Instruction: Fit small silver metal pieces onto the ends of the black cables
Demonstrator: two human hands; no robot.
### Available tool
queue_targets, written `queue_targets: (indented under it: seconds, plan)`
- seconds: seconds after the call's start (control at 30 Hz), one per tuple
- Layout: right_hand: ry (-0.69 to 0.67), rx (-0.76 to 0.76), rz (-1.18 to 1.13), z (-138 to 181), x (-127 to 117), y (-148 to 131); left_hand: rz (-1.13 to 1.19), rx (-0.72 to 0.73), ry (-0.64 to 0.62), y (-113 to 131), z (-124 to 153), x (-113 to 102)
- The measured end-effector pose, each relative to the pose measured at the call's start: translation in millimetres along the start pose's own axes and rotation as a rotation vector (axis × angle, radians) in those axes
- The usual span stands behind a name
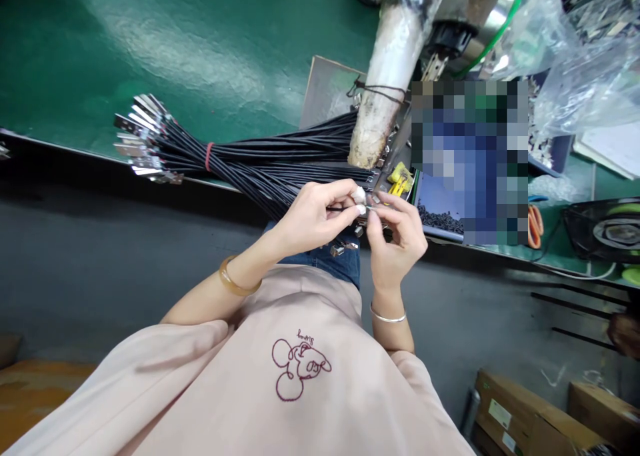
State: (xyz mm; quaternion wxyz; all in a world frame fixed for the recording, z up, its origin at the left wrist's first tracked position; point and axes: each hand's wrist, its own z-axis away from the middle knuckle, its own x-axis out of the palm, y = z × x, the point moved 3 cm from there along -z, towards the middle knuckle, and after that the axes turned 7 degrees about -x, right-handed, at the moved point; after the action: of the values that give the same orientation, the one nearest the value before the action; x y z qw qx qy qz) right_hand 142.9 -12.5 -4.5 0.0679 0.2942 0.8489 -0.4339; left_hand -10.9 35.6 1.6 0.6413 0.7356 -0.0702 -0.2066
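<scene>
My left hand (pixel 323 209), with white coverings on its thumb and forefinger tips, pinches a thin black cable (pixel 336 209) close to its end. Facing it, my right hand (pixel 399 236) has thumb and fingers drawn together at the cable's tip; what lies between them is too small to make out. Behind and to the left stretches a bundle of black cables (pixel 240 153), tied with a red band (pixel 209 156). Silvery metal connectors (pixel 145 136) cap its far left end. More metal connectors (pixel 339 249) hang below my hands at the bench edge.
A plastic-wrapped white tube (pixel 385 76) slants down over the green bench (pixel 210 43). Yellow-handled cutters (pixel 399 179) lie right of it. Beyond is a blue tray (pixel 425 193) with small black parts, partly blurred out. Orange handles (pixel 535 226) and a black fan (pixel 607 229) are farther right.
</scene>
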Motion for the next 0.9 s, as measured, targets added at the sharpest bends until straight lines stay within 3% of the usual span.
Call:
queue_targets:
  seconds: [0.17,0.33,0.4,0.53,0.6,0.7,0.9]
  plan:
    - [0.157,-0.067,-0.03,-1.2,-11.6,-4.0,0.086,-0.052,0.038,-2.4,-1.0,2.0]
    - [0.118,-0.277,0.126,1.2,-10.7,-15.2,0.15,-0.088,0.018,-1.5,-2.6,3.9]
    - [0.099,-0.262,0.118,0.1,-7.8,-14.4,0.193,-0.105,0.008,-1.8,-3.1,4.5]
    - [0.098,-0.029,-0.055,-3.2,-4.3,-3.7,0.201,-0.11,0.032,-1.8,-4.2,4.3]
    - [0.063,0.008,-0.077,-3.5,-3.7,-0.6,0.172,-0.099,0.05,-1.1,-4.6,3.8]
    - [0.008,-0.066,0.006,-2.8,-5.2,-0.6,0.142,-0.095,0.053,0.1,-4.5,3.2]
    - [0.073,-0.199,0.042,1.4,-8.2,-6.1,0.104,-0.081,0.03,2.2,-4.6,2.2]
